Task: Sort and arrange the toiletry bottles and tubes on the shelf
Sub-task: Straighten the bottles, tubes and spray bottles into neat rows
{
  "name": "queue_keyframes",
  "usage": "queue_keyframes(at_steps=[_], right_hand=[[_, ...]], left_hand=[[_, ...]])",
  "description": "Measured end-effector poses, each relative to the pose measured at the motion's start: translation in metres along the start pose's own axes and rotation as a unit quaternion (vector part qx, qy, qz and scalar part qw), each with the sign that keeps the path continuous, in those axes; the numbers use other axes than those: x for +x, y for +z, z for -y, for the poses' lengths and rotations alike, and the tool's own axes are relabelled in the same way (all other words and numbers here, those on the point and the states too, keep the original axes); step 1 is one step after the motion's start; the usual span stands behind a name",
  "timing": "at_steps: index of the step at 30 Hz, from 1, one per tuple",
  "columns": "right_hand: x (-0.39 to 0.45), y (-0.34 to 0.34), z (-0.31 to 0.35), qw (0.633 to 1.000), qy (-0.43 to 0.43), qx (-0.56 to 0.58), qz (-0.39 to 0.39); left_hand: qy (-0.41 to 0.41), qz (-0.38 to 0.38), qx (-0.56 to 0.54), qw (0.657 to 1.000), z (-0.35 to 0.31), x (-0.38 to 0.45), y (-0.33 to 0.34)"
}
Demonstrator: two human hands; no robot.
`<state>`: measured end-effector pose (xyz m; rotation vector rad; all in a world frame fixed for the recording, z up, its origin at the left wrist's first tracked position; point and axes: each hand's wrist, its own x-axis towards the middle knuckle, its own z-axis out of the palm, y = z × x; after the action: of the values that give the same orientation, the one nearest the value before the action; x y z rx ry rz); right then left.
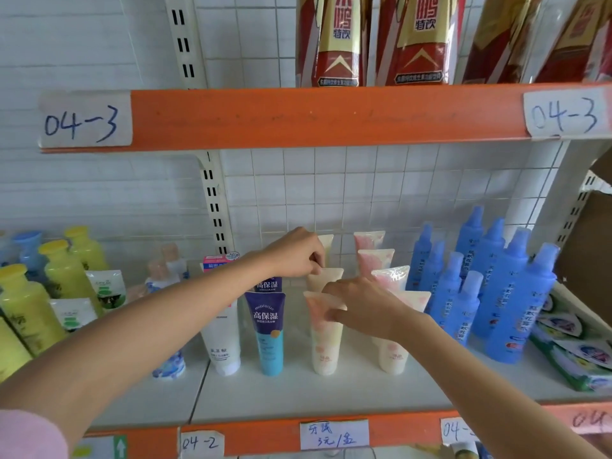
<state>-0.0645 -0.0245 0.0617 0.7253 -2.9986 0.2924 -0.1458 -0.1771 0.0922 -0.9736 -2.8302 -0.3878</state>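
A person's right hand [359, 304] pinches the flat crimped top of the front cream tube [324, 336], which stands upright on its cap, long axis vertical, at six o'clock of the white shelf [298, 392]. At twelve o'clock of it, the left hand [298, 253], fingers curled, pinches the crimp of the second cream tube [323, 278]. Blue spray bottles [496, 293] stand upright at three o'clock, yellow bottles [29, 299] at nine o'clock.
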Motion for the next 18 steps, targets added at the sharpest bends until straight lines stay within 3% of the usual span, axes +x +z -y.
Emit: queue_keyframes(at_steps=[8,14,18], right_hand=[[-0.003,0.000,-0.004,1.000,-0.011,0.011,0.001],[-0.003,-0.006,-0.003,0.999,-0.004,0.035,-0.021],[-0.006,-0.009,-0.002,0.999,-0.004,0.038,-0.025]], left_hand=[[0.004,0.054,-0.036,0.998,0.012,0.003,-0.007],[-0.054,-0.031,-0.007,0.998,0.036,0.026,-0.012],[-0.102,0.014,0.024,0.994,0.048,0.043,-0.003]])
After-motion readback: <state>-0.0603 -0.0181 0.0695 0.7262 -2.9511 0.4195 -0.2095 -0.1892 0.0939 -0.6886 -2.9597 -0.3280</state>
